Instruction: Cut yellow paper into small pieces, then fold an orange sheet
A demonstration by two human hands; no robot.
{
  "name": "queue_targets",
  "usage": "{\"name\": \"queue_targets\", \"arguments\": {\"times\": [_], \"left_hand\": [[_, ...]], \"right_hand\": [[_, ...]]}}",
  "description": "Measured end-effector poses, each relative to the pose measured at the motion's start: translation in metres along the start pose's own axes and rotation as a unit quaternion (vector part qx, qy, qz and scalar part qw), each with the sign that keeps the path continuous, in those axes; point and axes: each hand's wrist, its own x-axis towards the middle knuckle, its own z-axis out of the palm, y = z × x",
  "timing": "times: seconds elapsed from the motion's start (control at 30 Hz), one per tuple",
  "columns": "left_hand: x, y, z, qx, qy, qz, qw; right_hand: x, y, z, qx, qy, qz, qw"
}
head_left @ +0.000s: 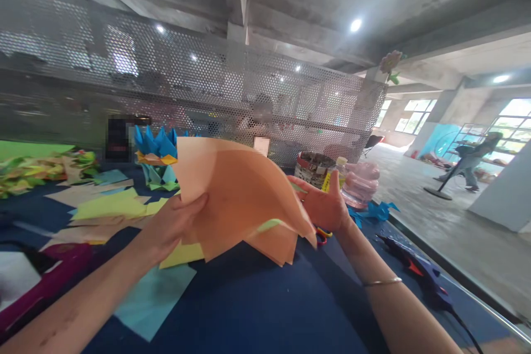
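Nearest my camera, one light-blue sheet (155,301) and one corded glue gun (433,285) lie on one blue table (265,315). Above it I have the left hand (176,224) pinching orange paper (240,193), layers uncountable, and the right hand (326,204) spread at its curled edge, contact unclear. Beyond stand one basket (309,174), one pink container (362,187), one mesh partition (207,66).

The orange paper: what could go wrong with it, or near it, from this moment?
The orange paper may crease, as it is bent in a curve between the left hand and right hand. Its right side might slip, since the right hand looks open, with thumb raised. If that hand swings outward, it could perhaps knock the pink bottle beyond it.
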Motion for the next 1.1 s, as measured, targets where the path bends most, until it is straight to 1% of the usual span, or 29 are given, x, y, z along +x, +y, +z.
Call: {"name": "queue_targets", "arguments": {"times": [0.03, 0.1, 0.2, 0.27, 0.37, 0.47, 0.53, 0.6, 0.63, 0.67, 0.7, 0.73, 0.77, 0.8, 0.87, 0.9, 0.97, 1.03, 1.1], "left_hand": [[0.001, -0.001, 0.000, -0.003, 0.001, -0.001, 1.000], [0.002, -0.002, -0.001, -0.008, 0.000, -0.007, 1.000], [0.002, -0.002, -0.002, -0.012, -0.004, -0.013, 1.000], [0.002, 0.000, -0.003, -0.012, -0.004, -0.013, 1.000], [0.002, 0.002, -0.004, -0.009, 0.007, -0.015, 1.000], [0.003, 0.004, -0.006, -0.006, 0.023, -0.026, 0.999], [0.003, 0.006, -0.007, -0.002, 0.030, -0.033, 0.999], [0.003, 0.007, -0.008, 0.002, 0.034, -0.038, 0.999], [0.003, 0.008, -0.008, 0.005, 0.033, -0.041, 0.999], [0.003, 0.008, -0.008, 0.008, 0.032, -0.043, 0.999], [0.003, 0.009, -0.008, 0.011, 0.032, -0.044, 0.998], [0.003, 0.009, -0.007, 0.014, 0.033, -0.042, 0.998], [0.003, 0.008, -0.007, 0.017, 0.035, -0.038, 0.998], [0.003, 0.008, -0.007, 0.022, 0.040, -0.033, 0.998], [0.003, 0.008, -0.006, 0.037, 0.053, -0.018, 0.998], [0.003, 0.009, -0.006, 0.047, 0.063, -0.006, 0.997], [0.003, 0.010, -0.006, 0.066, 0.084, 0.027, 0.994], [0.004, 0.012, -0.007, 0.084, 0.096, 0.066, 0.990], [0.005, 0.011, -0.008, 0.108, 0.109, 0.091, 0.984]], "right_hand": [[0.000, 0.001, -0.001, -0.002, -0.021, -0.010, 1.000], [-0.002, 0.002, -0.002, -0.037, -0.059, -0.031, 0.997], [-0.004, 0.001, 0.001, -0.129, -0.079, -0.050, 0.987], [-0.006, -0.002, 0.002, -0.172, -0.086, -0.050, 0.980], [-0.011, -0.009, 0.001, -0.209, -0.109, -0.043, 0.971], [-0.015, -0.015, -0.001, -0.284, -0.129, -0.016, 0.950], [-0.015, -0.014, 0.001, -0.371, -0.116, 0.032, 0.921], [-0.013, -0.008, 0.007, -0.460, -0.081, 0.064, 0.882], [-0.011, -0.003, 0.011, -0.497, -0.060, 0.055, 0.864], [-0.008, 0.002, 0.015, -0.525, -0.039, 0.023, 0.850], [-0.005, 0.008, 0.018, -0.539, -0.011, -0.029, 0.842], [-0.002, 0.013, 0.021, -0.538, 0.013, -0.075, 0.839], [0.001, 0.017, 0.023, -0.512, 0.039, -0.107, 0.851], [0.004, 0.021, 0.023, -0.471, 0.072, -0.129, 0.870], [0.008, 0.026, 0.022, -0.375, 0.138, -0.142, 0.906], [0.009, 0.028, 0.021, -0.336, 0.169, -0.147, 0.915], [0.010, 0.030, 0.017, -0.290, 0.208, -0.158, 0.921], [0.011, 0.030, 0.015, -0.260, 0.219, -0.157, 0.927], [0.011, 0.029, 0.013, -0.226, 0.224, -0.145, 0.937]]}}
